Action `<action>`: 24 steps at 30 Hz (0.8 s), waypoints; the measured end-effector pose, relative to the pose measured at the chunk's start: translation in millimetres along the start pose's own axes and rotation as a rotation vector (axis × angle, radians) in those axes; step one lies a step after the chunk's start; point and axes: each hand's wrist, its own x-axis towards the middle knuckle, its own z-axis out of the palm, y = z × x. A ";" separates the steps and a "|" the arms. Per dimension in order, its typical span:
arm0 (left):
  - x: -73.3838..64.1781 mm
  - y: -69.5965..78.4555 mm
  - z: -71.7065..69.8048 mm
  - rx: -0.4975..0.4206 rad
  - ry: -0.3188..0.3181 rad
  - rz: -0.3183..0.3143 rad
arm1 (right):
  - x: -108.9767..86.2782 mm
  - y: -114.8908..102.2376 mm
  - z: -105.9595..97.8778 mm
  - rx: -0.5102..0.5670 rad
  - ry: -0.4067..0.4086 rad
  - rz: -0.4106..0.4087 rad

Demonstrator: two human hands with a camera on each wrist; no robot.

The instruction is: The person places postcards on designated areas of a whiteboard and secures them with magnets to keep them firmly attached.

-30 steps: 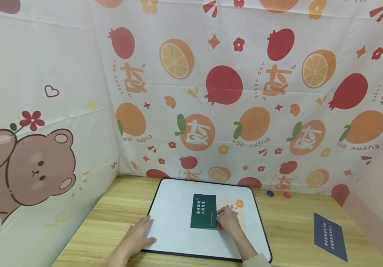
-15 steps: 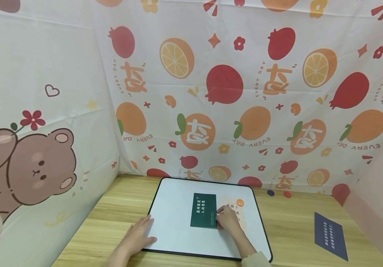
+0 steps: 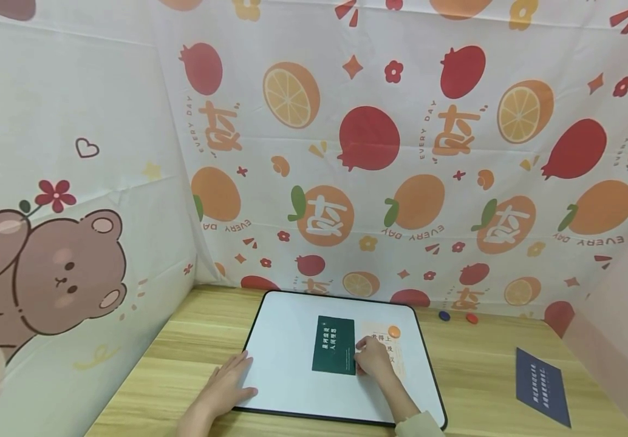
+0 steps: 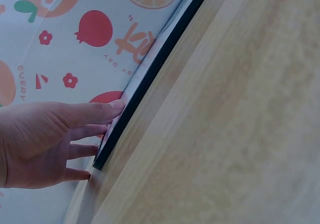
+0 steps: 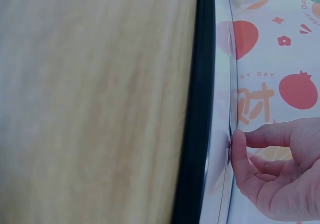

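1. My right hand [image 3: 373, 358] pinches the green card [image 3: 331, 345] by its right edge, thumb and fingertip together; the card lies on the whiteboard [image 3: 281, 340], left of the pale card [image 3: 368, 328].
2. My left hand [image 3: 221, 385], fingers [image 4: 92, 115] loosely spread, rests on the whiteboard's left edge: good for steadying it against the counter [image 3: 472, 358].
3. A light pinch and level wrist should spare the card a bend or skew.

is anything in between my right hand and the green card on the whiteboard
Nothing visible: your right hand is at the right edge of the green card. The pale card with the orange magnet lies to the right, partly hidden by that hand, so it isn't between them.
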 end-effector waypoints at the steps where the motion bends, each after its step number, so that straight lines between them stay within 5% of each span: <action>1: 0.0 0.3 0.0 0.001 0.000 -0.001 | -0.3 0.0 -0.1 -0.002 0.001 -0.003; 13: 2.0 2.5 0.1 0.000 -0.015 -0.023 | 1.4 -1.8 -11.4 -0.017 0.029 -0.011; 24: 1.6 0.9 0.8 0.009 -0.012 -0.020 | 15.3 -0.4 -51.7 -0.080 0.055 -0.028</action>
